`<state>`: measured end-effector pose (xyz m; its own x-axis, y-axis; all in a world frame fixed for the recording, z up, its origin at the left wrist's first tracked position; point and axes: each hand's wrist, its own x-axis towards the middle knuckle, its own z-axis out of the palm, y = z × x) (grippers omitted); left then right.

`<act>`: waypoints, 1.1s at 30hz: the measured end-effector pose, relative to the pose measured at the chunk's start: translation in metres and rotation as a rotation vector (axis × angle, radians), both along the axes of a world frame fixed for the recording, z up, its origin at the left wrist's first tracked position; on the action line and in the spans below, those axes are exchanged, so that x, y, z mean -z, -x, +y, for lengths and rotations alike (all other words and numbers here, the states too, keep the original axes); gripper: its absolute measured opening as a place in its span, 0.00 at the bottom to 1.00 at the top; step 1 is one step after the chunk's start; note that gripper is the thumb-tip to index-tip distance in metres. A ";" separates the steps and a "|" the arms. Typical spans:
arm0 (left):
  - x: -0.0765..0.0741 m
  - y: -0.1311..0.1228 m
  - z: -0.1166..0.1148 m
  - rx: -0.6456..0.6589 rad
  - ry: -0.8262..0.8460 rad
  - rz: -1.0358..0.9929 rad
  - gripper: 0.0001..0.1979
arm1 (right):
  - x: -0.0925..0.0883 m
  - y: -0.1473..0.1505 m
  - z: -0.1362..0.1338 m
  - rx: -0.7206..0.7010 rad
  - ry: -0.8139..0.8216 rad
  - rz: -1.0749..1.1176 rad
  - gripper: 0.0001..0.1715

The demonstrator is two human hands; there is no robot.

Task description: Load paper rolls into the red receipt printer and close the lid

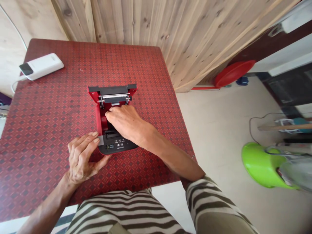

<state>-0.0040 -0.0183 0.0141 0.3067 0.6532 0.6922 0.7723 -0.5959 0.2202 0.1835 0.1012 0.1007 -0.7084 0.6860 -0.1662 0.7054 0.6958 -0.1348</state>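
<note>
A small red and black label printer sits on the table with its lid tipped up and back, showing a roller and a white strip. My left hand grips the printer's front left corner, fingers along the left side and thumb at the front edge. Under those fingertips is a greyish, shiny patch. My right hand reaches into the open compartment with curled fingers. Its fingertips are hidden inside, and I cannot see what they hold. Buttons and a little lit display are on the front panel.
The red patterned table stands against a wooden plank wall. A white power bank with a cable lies at the far left. On the floor to the right are a green bin and a red basin.
</note>
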 end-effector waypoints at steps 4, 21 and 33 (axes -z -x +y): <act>0.000 -0.001 0.000 0.012 -0.006 0.001 0.45 | -0.001 -0.010 -0.006 0.010 -0.042 0.083 0.17; 0.002 -0.004 0.005 0.082 -0.034 -0.049 0.45 | 0.042 -0.118 -0.002 0.630 0.134 1.198 0.22; 0.000 -0.005 0.003 0.075 -0.006 -0.053 0.46 | 0.110 -0.102 0.010 0.725 0.234 1.060 0.20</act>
